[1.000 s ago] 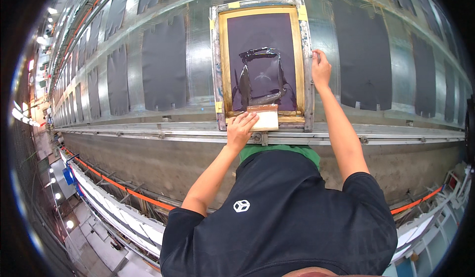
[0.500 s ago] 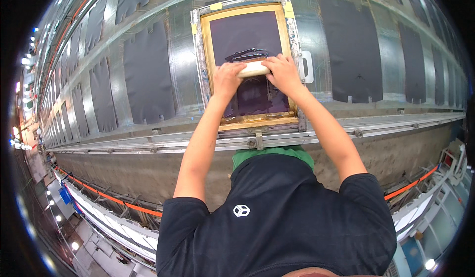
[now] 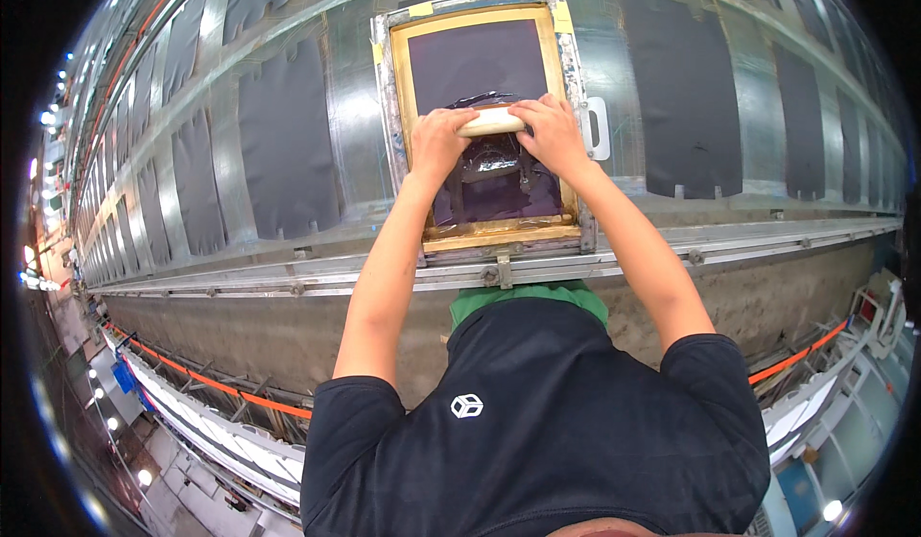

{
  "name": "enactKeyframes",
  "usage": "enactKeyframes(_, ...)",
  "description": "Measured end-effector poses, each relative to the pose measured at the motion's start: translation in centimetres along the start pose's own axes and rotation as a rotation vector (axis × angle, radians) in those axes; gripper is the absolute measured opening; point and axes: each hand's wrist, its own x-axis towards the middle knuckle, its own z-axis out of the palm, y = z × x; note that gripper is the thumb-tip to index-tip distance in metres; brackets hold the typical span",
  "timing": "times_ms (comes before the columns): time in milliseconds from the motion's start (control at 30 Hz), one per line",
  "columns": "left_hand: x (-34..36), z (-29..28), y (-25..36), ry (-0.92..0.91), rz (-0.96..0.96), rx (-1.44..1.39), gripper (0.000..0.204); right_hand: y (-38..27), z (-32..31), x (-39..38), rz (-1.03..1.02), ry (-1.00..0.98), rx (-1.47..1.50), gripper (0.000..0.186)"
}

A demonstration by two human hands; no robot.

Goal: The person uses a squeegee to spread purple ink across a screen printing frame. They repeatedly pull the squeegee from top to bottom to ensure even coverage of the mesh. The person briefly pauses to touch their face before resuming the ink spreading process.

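Observation:
A screen printing frame (image 3: pixel 572 67) with a yellow inner border lies on the long table ahead of me. Across its dark mesh (image 3: pixel 470 57) sits a squeegee (image 3: pixel 492 121) with a pale, rounded handle. My left hand (image 3: pixel 441 142) is closed around the handle's left end, and my right hand (image 3: pixel 554 132) grips the right end. Dark wet ink (image 3: pixel 491 165) glistens on the mesh just on my side of the squeegee, with more along its far side. The blade is mostly hidden under the handle and my fingers.
Dark fabric pieces (image 3: pixel 288 143) lie in rows on the shiny table, to the left and right (image 3: pixel 683 105) of the frame. A white handle (image 3: pixel 597 128) juts from the frame's right side. A metal rail (image 3: pixel 384 276) runs along the near table edge.
Both hands have shifted the squeegee slightly away from me and to the right. A shiny patch of ink now shows on the near side of it.

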Motion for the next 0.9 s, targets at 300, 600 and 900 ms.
enactKeyframes(300,-10.5,0.8,3.2,-0.182,-0.014,0.077,0.041,-3.0,2.5,-11.2,0.032,-0.076,0.064,0.049)
enactKeyframes(600,-12.4,0.1,4.5,-0.198,0.076,0.058,0.056,11.5,1.5,-5.4,0.552,0.442,0.327,0.03)
enactKeyframes(900,-16.6,-0.2,4.9,-0.055,0.089,0.034,0.064,7.3,-1.4,0.0,0.742,0.409,0.324,0.021)
